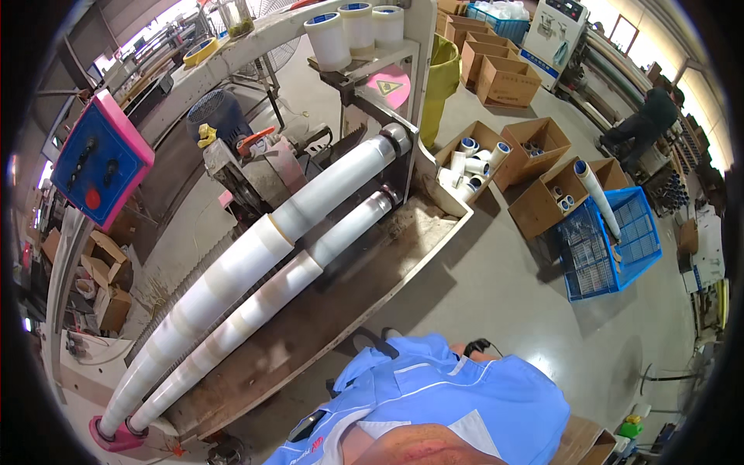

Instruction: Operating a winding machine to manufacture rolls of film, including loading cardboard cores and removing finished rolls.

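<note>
Two long silver shafts carry white rolls end to end: a thicker upper roller (pixel 232 263) and a thinner lower roller (pixel 240 322). Both slant over a brown, worn trough (pixel 341 310) in front of me. A bit of skin, seemingly my right hand or wrist (pixel 482 356), shows past my blue sleeve next to a small black thing (pixel 475 346). It hangs near my body, away from the rollers; its fingers cannot be made out. My left hand is not in view. The light blue jacket (pixel 457 387) fills the lower middle.
A pink-edged blue control panel (pixel 105 159) stands left. White rolls (pixel 356 29) sit on the machine's far end. Open cartons (pixel 535 151) of rolls and a blue crate (pixel 612 248) with a long tube stand right. Another person (pixel 647 120) bends at the far right.
</note>
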A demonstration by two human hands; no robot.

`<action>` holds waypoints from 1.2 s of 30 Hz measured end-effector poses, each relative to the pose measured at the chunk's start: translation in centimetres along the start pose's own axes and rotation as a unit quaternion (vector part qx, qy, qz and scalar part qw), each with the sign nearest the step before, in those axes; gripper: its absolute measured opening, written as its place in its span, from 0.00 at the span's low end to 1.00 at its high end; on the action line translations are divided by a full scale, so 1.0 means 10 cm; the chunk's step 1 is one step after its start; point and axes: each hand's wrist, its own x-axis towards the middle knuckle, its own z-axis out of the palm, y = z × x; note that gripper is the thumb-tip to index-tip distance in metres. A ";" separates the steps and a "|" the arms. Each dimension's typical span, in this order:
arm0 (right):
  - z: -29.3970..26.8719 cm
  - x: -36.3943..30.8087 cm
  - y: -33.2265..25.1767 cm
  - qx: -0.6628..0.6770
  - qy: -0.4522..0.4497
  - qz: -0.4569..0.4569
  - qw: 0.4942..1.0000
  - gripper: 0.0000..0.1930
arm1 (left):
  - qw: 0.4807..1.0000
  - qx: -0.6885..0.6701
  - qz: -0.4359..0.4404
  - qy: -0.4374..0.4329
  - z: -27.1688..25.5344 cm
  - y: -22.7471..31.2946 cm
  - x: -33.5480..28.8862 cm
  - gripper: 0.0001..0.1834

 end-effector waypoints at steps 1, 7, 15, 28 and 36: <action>0.06 -0.05 0.01 0.031 -0.004 0.019 0.999 0.27 | 1.000 -0.011 -0.019 -0.004 -0.05 0.06 0.01 0.13; 0.22 0.01 -0.02 0.221 -0.015 0.145 0.964 0.27 | 0.988 -0.104 -0.117 -0.008 -0.26 0.44 0.01 0.11; 0.15 0.18 -0.13 0.273 -0.017 0.162 0.948 0.26 | 0.971 -0.177 -0.161 0.001 -0.38 0.67 -0.01 0.10; 0.16 0.18 -0.20 0.271 -0.015 0.171 0.947 0.25 | 0.961 -0.219 -0.170 0.002 -0.44 0.49 -0.15 0.10; 0.26 0.25 -0.44 0.278 -0.018 0.169 0.946 0.24 | 0.957 -0.227 -0.183 -0.003 -0.66 0.20 -0.27 0.12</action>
